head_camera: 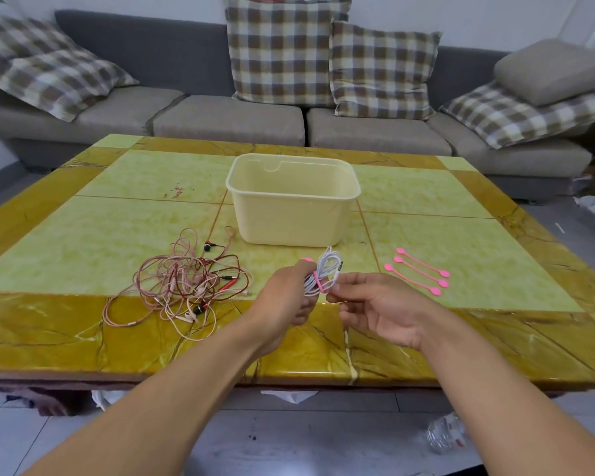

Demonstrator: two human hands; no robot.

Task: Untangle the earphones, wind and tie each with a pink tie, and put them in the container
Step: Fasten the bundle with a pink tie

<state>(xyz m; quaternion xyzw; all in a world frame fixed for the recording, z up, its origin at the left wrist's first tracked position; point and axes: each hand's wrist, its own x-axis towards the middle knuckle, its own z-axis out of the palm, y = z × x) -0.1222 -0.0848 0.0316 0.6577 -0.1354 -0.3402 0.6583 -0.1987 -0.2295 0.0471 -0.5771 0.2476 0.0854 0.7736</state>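
The white earphone bundle [325, 273] is wound up, with a pink tie [318, 282] wrapped around its middle. It is held up over the near part of the surface [83, 214], in front of the yellow container [290, 214]. The left hand [284, 302] has its fingers clamped on the bundle. The right hand [378, 309] pinches the bundle's lower end. A tangle of pink and red earphones [186, 281] lies to the left. Three spare pink ties [417, 271] lie to the right. A gray sofa [220, 121] stands behind.
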